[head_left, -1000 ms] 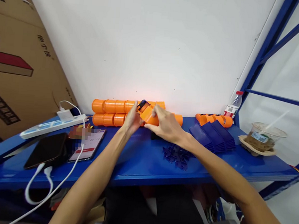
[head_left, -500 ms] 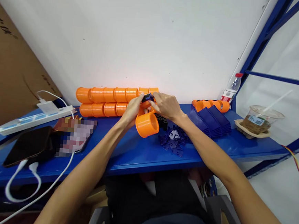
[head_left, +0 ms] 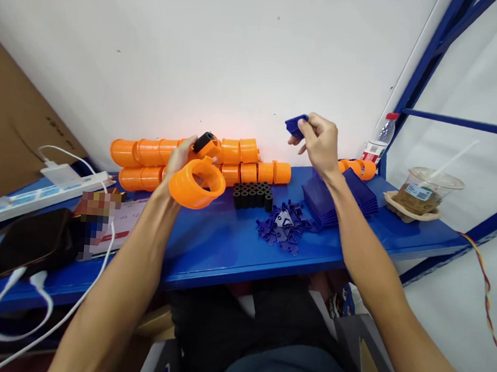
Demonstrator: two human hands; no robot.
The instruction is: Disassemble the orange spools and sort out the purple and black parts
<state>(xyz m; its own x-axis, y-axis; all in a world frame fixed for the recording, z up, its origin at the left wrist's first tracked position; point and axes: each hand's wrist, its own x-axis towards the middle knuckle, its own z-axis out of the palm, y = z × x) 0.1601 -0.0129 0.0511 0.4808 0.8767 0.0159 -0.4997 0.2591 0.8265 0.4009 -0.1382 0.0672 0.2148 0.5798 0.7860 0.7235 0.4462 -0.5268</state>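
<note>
My left hand (head_left: 178, 160) is closed around an orange tube piece (head_left: 197, 183), held above the blue shelf (head_left: 218, 246) with its open end facing me; a small black part (head_left: 203, 141) sits at its top. My right hand (head_left: 318, 143) is raised in front of the white wall and pinches a small dark blue part (head_left: 297, 124) between thumb and fingers. Below and between the hands lie a block of black spacers (head_left: 251, 197) and a heap of small blue clips (head_left: 283, 226).
Rows of orange tubes (head_left: 156, 153) lie along the wall. A stack of blue plates (head_left: 338, 196), more orange pieces, a water bottle (head_left: 376, 144) and a drink cup (head_left: 420, 194) stand to the right. A power strip (head_left: 37, 192), phones (head_left: 29, 243) and white cables lie left.
The hands have parted: the left lifted the orange tube piece up and to the left, and the right rose to the right with a small blue part. The camera has tilted down.
</note>
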